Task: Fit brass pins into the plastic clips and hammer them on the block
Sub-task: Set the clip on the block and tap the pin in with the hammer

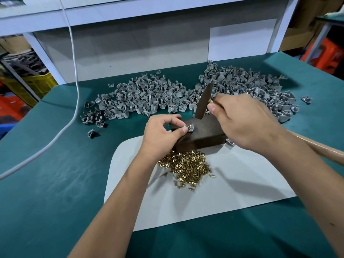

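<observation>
Two hands work at the block (202, 134). Left hand (162, 135) pinches a clip (190, 127) with brass pin on the block's top edge. Right hand (245, 120) grips the hammer (203, 101), head resting on the block.

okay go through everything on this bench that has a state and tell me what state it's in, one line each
Left hand: pinches a clip on the block.
Right hand: grips the hammer, raised.
Clip: on the block's top, brass pin standing in it.
Hammer: tilted, head above the block, not touching the clip.
Block: lying flat on the white sheet.
Brass pins: loose heap.
Grey clips: loose piles.
</observation>
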`<state>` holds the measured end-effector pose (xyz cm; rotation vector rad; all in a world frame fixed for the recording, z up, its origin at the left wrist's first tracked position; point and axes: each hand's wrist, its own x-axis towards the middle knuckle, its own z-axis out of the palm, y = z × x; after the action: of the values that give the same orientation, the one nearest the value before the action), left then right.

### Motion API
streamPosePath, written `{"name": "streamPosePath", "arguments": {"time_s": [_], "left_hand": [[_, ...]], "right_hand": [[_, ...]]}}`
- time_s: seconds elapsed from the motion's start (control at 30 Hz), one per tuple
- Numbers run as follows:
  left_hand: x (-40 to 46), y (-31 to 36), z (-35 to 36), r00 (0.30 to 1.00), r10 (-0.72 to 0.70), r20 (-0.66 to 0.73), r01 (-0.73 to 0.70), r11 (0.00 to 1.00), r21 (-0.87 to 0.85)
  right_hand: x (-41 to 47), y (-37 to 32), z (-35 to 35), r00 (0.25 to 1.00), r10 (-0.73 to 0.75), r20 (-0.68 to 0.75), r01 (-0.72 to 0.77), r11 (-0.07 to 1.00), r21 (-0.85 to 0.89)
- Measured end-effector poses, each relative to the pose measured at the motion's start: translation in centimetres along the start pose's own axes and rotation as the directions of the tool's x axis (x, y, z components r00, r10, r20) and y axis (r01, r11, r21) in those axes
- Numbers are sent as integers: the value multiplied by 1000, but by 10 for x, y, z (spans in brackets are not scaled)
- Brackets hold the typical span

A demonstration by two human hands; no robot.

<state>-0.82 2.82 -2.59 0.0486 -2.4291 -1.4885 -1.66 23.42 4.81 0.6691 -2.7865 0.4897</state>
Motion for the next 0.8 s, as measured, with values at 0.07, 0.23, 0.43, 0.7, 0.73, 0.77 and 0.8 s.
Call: {"name": "streamPosePath", "arguments": {"time_s": [0.07,0.23,0.43,0.7,0.73,0.77,0.8], "left_hand": [[0,0,-1,999,-42,6,42,999,-20],[-1,2,-1,996,-83,34,86,993,-79],[2,-3,-2,998,-62,29,63,998,-32],[2,-2,-2,998,-62,34,63,997,-36],[2,-3,-2,998,-59,31,60,997,-42],[1,-2,-2,998,-62,29,63,997,-52],[0,-1,-2,997,-67,31,68,996,-64]], "right_hand": [[2,-3,1,993,-18,-113,22,999,35],[-1,-18,19,987,-9,158,15,999,-36],[7,-12,14,996,-46,-83,42,998,-49],[10,-8,12,987,-62,-148,54,997,-54],[8,-10,16,986,-61,-154,57,998,-28],[6,-12,21,995,-55,-86,52,998,-30],[4,-13,26,999,-41,13,41,998,-41]]}}
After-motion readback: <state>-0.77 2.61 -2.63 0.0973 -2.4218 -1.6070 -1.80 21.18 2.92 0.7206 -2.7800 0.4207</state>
